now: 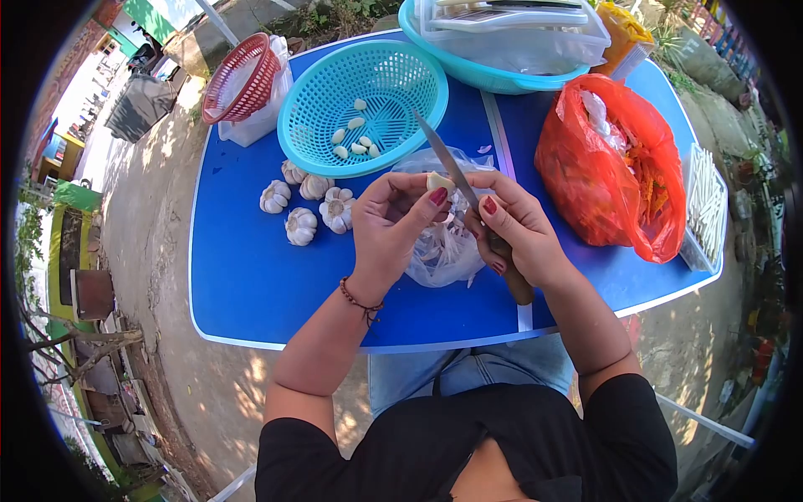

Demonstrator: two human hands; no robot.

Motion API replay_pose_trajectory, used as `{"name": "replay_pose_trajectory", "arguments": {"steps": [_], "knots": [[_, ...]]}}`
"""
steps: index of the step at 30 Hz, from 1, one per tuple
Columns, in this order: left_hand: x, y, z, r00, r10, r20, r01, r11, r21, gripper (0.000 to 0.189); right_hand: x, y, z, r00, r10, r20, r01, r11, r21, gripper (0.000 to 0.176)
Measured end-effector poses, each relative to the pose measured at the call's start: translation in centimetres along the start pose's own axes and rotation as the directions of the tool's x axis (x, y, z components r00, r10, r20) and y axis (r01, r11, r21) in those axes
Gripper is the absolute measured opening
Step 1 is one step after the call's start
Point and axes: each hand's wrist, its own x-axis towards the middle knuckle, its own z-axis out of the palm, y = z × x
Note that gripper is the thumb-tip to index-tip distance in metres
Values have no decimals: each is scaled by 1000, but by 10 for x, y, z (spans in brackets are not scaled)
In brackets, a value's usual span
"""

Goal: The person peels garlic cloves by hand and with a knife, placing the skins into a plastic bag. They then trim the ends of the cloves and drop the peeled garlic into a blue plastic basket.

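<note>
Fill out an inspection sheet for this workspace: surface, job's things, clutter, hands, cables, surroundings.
Surface: blue tabletop with pale edging.
Job's things: pale garlic clove; brown-handled metal knife; whole white garlic bulbs; round turquoise perforated plastic basket, holding loose peeled white cloves; clear plastic bag below the hands.
Clutter: open red plastic bag; dark-red perforated plastic basket; clear box of thin white sticks.
Hands: left hand pinches the clove; right hand grips the knife.
Cables: nothing seen.
Surroundings: grey sun-dappled ground.
</note>
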Motion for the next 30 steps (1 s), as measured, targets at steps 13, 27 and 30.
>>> {"name": "replay_pose_trajectory", "arguments": {"steps": [13,27,30], "knots": [[-1,0,1,1000,13,-6,-13,1000,-18,21,0,2,0,1000,2,0,-2,1000,-26,39],[0,0,3,1000,-9,-25,8,1000,-30,21,0,0,4,1000,-6,8,6,1000,-13,38],[1,-1,1,1000,-16,-23,15,1000,-27,21,0,2,2,1000,-9,11,10,999,-36,38]]}}
